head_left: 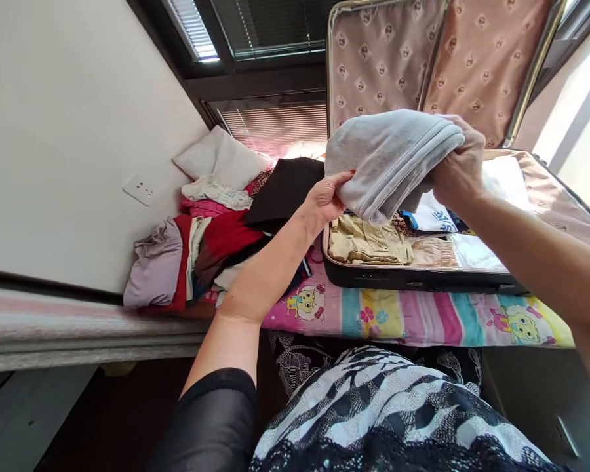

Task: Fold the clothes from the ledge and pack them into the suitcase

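Note:
Between my two hands, raised over the open suitcase (373,275), is a folded light grey piece of cloth (388,154); its exact kind I cannot make out. My left hand (330,195) pinches its lower left corner, thumb on top. On the far right side, my right hand (459,164) grips the folded edges, with part of its fingers hidden behind the cloth. Below, the suitcase holds folded tan clothing (368,241) at its left front, a white garment with blue print (430,216) and more white cloth (506,180) to the right.
The suitcase lid (383,65) stands upright at the back by the window. Left of the case lie piled clothes: a black garment (288,193), a red one (221,246) and a mauve one (155,269). A white pillow (221,157) leans at the wall. A patterned bedspread (403,321) lies underneath.

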{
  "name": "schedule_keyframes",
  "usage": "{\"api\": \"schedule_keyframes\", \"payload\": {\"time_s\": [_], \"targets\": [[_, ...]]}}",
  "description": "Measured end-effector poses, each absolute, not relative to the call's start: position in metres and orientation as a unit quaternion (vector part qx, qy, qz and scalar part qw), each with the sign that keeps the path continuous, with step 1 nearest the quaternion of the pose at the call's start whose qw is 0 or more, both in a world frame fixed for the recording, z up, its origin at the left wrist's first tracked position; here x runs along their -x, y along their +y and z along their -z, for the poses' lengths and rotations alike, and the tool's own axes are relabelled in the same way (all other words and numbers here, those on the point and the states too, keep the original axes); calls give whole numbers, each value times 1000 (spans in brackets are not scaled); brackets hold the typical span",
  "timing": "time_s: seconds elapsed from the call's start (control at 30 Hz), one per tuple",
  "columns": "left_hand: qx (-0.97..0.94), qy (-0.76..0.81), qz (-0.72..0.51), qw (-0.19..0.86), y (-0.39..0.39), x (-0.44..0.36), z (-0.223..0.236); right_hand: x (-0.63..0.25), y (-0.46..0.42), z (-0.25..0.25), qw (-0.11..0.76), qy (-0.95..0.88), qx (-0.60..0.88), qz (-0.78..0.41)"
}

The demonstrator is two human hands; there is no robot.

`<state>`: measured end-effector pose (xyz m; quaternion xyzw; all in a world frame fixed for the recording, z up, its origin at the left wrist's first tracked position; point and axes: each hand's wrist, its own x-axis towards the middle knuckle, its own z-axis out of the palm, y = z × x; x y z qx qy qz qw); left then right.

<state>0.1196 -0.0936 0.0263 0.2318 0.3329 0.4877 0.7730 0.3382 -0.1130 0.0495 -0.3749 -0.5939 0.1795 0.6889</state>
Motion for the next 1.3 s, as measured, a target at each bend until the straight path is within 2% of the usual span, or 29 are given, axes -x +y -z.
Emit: {"api": "schedule_keyframes", "payload": {"time_s": [0.1,0.17,0.33,0.47,0.53,0.6,0.7,0.8,0.9,1.0,1.1,1.17,1.23,1.3], "targets": [[-242,353,-480,766,-86,-130,-25,-357,-122,-22,700,-570,375,-213],[-256,372,-492,745,-85,-127,-23,-373,-132,-12,645,-635,391,-165],[-302,356,-573,674,-87,-108,-12,-417,-154,-5,383,-804,452,43],[-368,414,-467,689,-83,-102,7,-420,-174,8,148,-863,475,89],[-402,483,-406,663,-84,-105,21,-411,-185,23,44,-896,435,76],[-419,537,-390,619,-90,-110,35,-400,-192,39,-43,-918,394,2],[-410,560,-396,601,-100,-117,51,-389,-192,55,-96,-908,394,-104],[-433,541,-422,585,-98,-118,49,-387,-183,54,-90,-907,404,-83],[-420,511,-490,568,-86,-114,24,-396,-172,38,-9,-898,438,-50],[-350,455,-570,588,-75,-115,-21,-403,-159,18,193,-845,492,-76],[-309,402,-614,605,-72,-123,-69,-392,-143,9,485,-691,511,-161],[-309,369,-630,609,-75,-131,-86,-377,-135,15,596,-577,500,-250],[-313,354,-634,612,-84,-139,-82,-364,-131,31,595,-527,497,-348],[-302,386,-609,624,-101,-145,-57,-359,-134,53,514,-524,526,-430]]}}
